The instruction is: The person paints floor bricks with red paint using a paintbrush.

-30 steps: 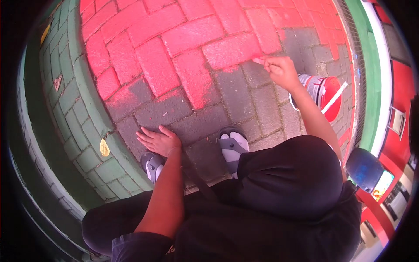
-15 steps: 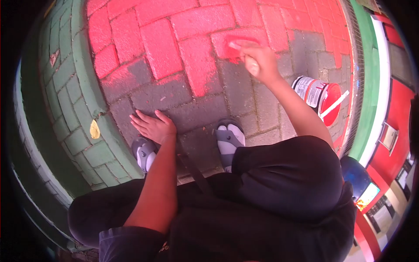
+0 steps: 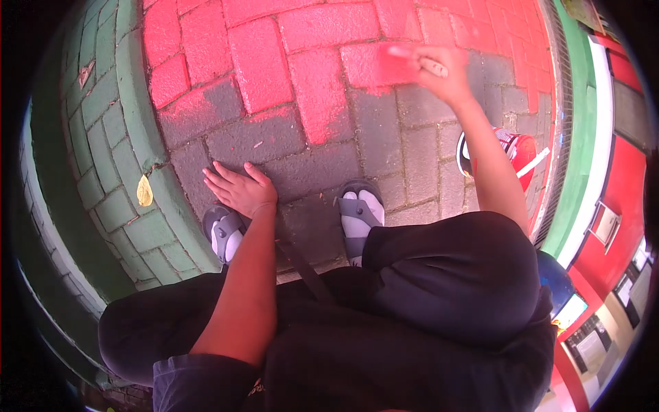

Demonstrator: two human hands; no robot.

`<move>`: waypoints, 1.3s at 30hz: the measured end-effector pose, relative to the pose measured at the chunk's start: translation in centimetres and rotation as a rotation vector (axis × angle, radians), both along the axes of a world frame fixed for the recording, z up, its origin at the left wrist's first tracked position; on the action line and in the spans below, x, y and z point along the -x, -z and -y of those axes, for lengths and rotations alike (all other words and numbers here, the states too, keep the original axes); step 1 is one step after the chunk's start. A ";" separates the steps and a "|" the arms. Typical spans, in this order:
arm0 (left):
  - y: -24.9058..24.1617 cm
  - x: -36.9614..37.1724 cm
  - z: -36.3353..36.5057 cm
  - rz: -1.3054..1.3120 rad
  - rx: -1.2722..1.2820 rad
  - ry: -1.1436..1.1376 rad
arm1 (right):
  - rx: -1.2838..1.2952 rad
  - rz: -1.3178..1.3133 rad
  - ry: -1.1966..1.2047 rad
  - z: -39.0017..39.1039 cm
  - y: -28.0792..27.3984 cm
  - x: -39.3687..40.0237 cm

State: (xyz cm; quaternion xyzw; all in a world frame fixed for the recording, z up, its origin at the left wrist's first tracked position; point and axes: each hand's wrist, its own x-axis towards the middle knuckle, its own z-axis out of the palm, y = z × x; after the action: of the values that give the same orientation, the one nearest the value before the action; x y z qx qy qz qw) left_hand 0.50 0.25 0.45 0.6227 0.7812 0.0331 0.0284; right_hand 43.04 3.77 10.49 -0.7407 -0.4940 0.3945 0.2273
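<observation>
My right hand (image 3: 447, 81) is closed around the pale handle of a paintbrush (image 3: 434, 66). The brush head is smeared by motion over a brick that is partly wet red, at the border between the red-painted pavers (image 3: 319, 93) and the bare grey pavers (image 3: 257, 145). My left hand (image 3: 241, 191) lies spread out near the left sandal (image 3: 225, 233), over the grey paving, with nothing in it. Right of the brush, a paint bucket (image 3: 525, 159) with red paint on it is partly hidden behind my right forearm; a white stick (image 3: 533, 162) lies across its top.
A green-painted kerb (image 3: 142, 103) and green brickwork run along the left, with a yellow leaf (image 3: 145, 191) on them. My right sandal (image 3: 358, 213) rests on grey pavers. On the right are a drain grate (image 3: 559, 130) and a green and white edge.
My right hand has swept the brush to the right and slightly away from me, and red now covers more of that brick. My forearm now hides part of the bucket. The left hand stays put.
</observation>
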 end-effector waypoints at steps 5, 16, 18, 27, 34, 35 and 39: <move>0.1 0.4 -0.1 -0.008 0.016 0.005 | -0.507 -0.220 0.126 1.6 2.6 1.3; 0.3 0.2 0.1 -0.011 0.002 0.011 | 0.073 -0.490 -0.146 7.7 -0.6 7.8; 0.5 0.1 0.2 -0.006 -0.008 0.008 | 0.089 -0.201 0.010 5.2 0.7 5.8; 0.2 -0.1 0.1 -0.028 -0.001 -0.004 | -0.350 -0.042 -0.266 9.8 0.5 10.4; 1.0 0.3 0.3 -0.011 -0.053 0.029 | -0.329 0.238 0.386 7.4 1.1 5.7; 0.9 0.2 0.3 -0.009 -0.045 0.028 | -0.330 0.231 0.389 6.9 1.2 5.6; 0.9 0.2 0.4 -0.006 -0.029 0.018 | -0.480 0.229 -0.095 6.7 1.4 7.8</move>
State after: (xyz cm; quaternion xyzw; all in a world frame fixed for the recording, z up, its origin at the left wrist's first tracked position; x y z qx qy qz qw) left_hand 0.29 -0.11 -0.48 0.6300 0.7752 0.0425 0.0173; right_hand 35.25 -2.89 9.11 -0.6814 -0.6301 0.1899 0.3204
